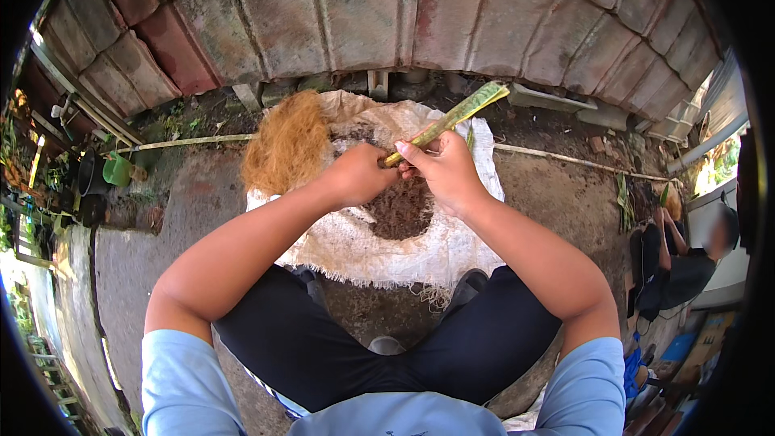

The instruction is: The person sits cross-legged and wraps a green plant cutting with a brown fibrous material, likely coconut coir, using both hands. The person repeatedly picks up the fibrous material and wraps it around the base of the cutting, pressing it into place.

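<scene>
A green and yellow plant stalk slants up to the right over a woven sack. My right hand grips it, with the thumb along its lower part. At the stalk's lower end, the fingers of my left hand are curled closely; the fingertips are partly hidden. Beneath both hands lies a pile of dark brown, crumbly material on the white sack. A mound of orange-brown fibre rests on the sack's left side, beyond my left hand.
Clay roof tiles hang low across the far side. A thin pole runs along the ground behind the sack. On the left stands a green plastic container. Another person sits at the right, holding something leafy.
</scene>
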A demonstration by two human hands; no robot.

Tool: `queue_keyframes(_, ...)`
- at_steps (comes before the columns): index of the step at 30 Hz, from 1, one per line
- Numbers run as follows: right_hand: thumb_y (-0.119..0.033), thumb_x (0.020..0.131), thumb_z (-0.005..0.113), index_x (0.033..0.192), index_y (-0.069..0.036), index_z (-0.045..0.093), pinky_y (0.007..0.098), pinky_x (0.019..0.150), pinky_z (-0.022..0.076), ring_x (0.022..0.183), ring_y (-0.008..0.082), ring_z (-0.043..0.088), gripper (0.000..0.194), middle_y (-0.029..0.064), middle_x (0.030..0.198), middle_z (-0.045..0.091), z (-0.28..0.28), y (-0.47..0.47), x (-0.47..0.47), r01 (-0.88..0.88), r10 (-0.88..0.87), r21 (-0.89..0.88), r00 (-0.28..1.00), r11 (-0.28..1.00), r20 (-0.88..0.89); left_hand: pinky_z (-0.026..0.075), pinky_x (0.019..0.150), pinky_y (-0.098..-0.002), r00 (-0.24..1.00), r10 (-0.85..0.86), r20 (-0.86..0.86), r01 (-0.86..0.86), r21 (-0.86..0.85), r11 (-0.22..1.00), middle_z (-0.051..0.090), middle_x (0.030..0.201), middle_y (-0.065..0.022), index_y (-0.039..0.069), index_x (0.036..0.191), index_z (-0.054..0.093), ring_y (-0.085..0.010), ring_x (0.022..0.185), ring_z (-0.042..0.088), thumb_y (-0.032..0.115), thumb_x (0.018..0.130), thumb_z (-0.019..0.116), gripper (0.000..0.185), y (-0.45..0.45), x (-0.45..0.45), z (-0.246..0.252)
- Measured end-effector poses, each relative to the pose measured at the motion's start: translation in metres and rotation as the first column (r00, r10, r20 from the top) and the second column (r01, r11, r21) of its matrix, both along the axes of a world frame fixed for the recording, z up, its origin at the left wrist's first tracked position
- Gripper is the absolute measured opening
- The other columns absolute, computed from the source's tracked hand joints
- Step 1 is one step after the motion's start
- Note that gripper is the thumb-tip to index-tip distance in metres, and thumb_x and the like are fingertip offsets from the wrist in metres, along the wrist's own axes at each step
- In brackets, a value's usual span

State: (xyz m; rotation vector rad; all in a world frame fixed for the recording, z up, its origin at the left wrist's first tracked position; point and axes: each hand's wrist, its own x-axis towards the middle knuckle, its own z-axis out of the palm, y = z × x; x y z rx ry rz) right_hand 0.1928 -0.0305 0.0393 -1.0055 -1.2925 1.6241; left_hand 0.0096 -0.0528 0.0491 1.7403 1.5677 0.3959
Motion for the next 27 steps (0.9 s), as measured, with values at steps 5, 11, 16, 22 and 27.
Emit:
queue_keyframes(5, -0.008, 0.095, 0.074, 0.101, 0.000, 0.058, 0.0292, 0.066, 0.0566, 0.075, 0.0136, 0.067, 0.018, 0.0089, 0.090, 0.070, 0.005, 0.009, 0.012, -0.110, 0.095, 0.095, 0.984, 0.989, 0.148, 0.055, 0.060, -0.0323, 0.851, 0.121, 0.511, 0.134, -0.434, 0.891, 0.072, 0.087, -0.0121, 0.002, 0.113, 0.067, -0.0188, 0.062, 0.064, 0.024, 0.095, 0.071, 0.029, -0.006, -0.003, 0.003)
queue_keyframes(11, -0.005, 0.096, 0.072, 0.104, -0.002, 0.057, 0.0288, 0.072, 0.0565, 0.080, 0.0129, 0.067, 0.017, 0.0073, 0.093, 0.070, 0.003, 0.019, 0.017, -0.222, 0.210, 0.130, 0.972, 0.966, 0.102, 0.039, 0.046, -0.0254, 0.565, 0.332, 0.755, 0.328, -0.575, 0.749, 0.054, 0.075, -0.0020, 0.004, 0.108, 0.064, -0.0101, 0.052, 0.048, 0.020, 0.094, 0.075, 0.024, 0.000, -0.011, -0.009)
queue_keyframes(16, -0.005, 0.096, 0.072, 0.104, -0.002, 0.058, 0.0291, 0.076, 0.0567, 0.085, 0.0137, 0.068, 0.017, 0.0082, 0.098, 0.072, -0.001, 0.019, 0.013, -0.256, 0.243, 0.142, 0.965, 0.956, 0.101, 0.022, 0.044, -0.0245, 0.656, 0.338, 0.675, 0.232, -0.607, 0.760, 0.038, 0.064, 0.0038, 0.006, 0.092, 0.060, -0.0061, 0.049, 0.030, 0.019, 0.094, 0.073, 0.019, -0.005, 0.002, -0.007)
queue_keyframes(22, -0.007, 0.095, 0.074, 0.107, -0.002, 0.058, 0.0305, 0.084, 0.0566, 0.092, 0.0145, 0.069, 0.020, 0.0078, 0.100, 0.071, 0.002, 0.018, 0.008, -0.212, 0.187, 0.177, 0.972, 0.961, 0.145, 0.024, 0.042, -0.0270, 0.648, 0.382, 0.660, 0.099, -0.569, 0.816, 0.040, 0.062, 0.0028, 0.006, 0.079, 0.053, -0.0075, 0.047, 0.034, 0.017, 0.094, 0.067, 0.023, -0.005, 0.007, -0.018)
queue_keyframes(27, -0.006, 0.096, 0.071, 0.108, -0.002, 0.059, 0.0300, 0.085, 0.0555, 0.095, 0.0134, 0.068, 0.018, 0.0074, 0.102, 0.070, -0.001, 0.019, 0.007, -0.234, 0.195, 0.217, 0.963, 0.948, 0.185, 0.034, 0.045, -0.0293, 0.647, 0.354, 0.675, 0.087, -0.527, 0.845, 0.045, 0.066, -0.0001, 0.000, 0.096, 0.065, -0.0101, 0.050, 0.042, 0.018, 0.096, 0.064, 0.018, -0.001, 0.004, -0.032)
